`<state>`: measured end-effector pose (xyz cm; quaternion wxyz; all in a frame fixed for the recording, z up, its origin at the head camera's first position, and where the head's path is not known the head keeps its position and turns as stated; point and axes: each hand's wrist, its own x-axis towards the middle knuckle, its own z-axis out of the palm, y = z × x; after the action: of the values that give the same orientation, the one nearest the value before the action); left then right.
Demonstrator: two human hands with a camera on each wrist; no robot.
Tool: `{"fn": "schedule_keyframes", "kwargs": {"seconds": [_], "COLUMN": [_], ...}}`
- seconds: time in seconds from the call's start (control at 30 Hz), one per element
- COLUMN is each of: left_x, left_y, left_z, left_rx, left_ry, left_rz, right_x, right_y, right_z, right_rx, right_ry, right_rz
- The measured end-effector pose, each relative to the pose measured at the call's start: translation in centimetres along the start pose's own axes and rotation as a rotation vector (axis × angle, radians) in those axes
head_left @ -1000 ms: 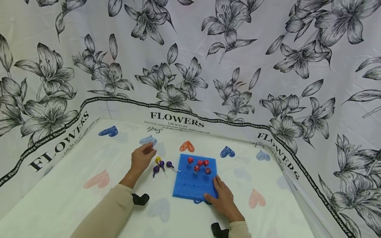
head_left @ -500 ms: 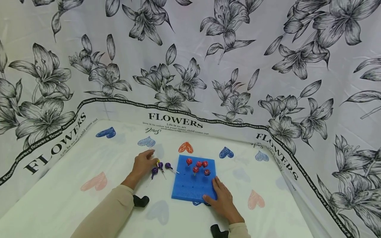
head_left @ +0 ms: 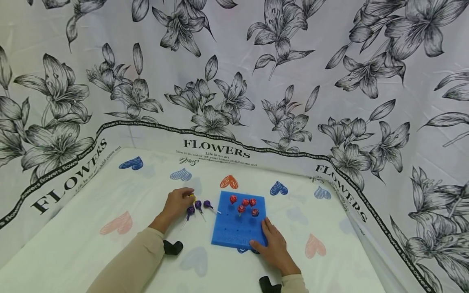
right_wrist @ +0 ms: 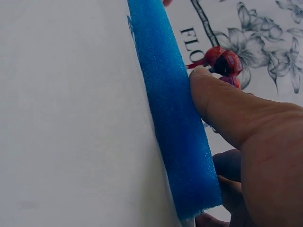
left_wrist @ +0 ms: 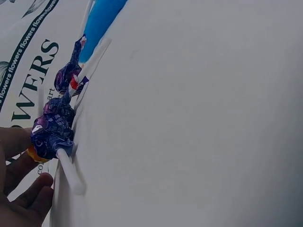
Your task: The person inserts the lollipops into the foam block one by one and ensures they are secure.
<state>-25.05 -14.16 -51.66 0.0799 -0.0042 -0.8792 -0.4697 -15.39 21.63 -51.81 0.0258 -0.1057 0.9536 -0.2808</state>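
Note:
In the head view my left hand (head_left: 177,204) pinches a yellow-wrapped lollipop (head_left: 192,198) between thumb and fingers, most of it hidden. Beside those fingertips lie three purple-wrapped lollipops (head_left: 198,204) with white sticks, also large in the left wrist view. A flat blue foam block (head_left: 228,238) rests on the table to their right; several red-wrapped lollipops (head_left: 240,208) stand in its far half, sticks down. Fingers extended and thumb spread, my right hand (head_left: 275,247) touches the block's near right corner. The right wrist view shows the thumb (right_wrist: 213,101) against the foam's upper edge.
Small holes dot the nearer half of the foam. A white cloth (head_left: 146,195) printed with hearts covers the table. Behind it hangs a curtain (head_left: 227,106) with black lilies and lettering. Black straps (head_left: 172,247) sit at both wrists.
My left hand has come down and slightly right onto the yellow lollipop, its fingers closing about it. The right hand stays on the block's corner.

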Motion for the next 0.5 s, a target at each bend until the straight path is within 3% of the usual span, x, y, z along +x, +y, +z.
{"fn": "schedule_keyframes", "kwargs": {"seconds": [0.27,0.5], "left_x": [-0.4,-0.9], "left_y": [0.4,1.4], "left_z": [-0.9,-1.9], "left_rx": [-0.107,-0.226], "left_ry": [0.149,0.18], "left_rz": [0.057,0.044], "right_x": [-0.1,0.1], "right_y": [-0.2,-0.1], "right_z": [0.0,-0.1], "right_rx": [-0.01,-0.004], "right_ry": [-0.007,-0.004], "right_rz": [-0.008,-0.016]}}
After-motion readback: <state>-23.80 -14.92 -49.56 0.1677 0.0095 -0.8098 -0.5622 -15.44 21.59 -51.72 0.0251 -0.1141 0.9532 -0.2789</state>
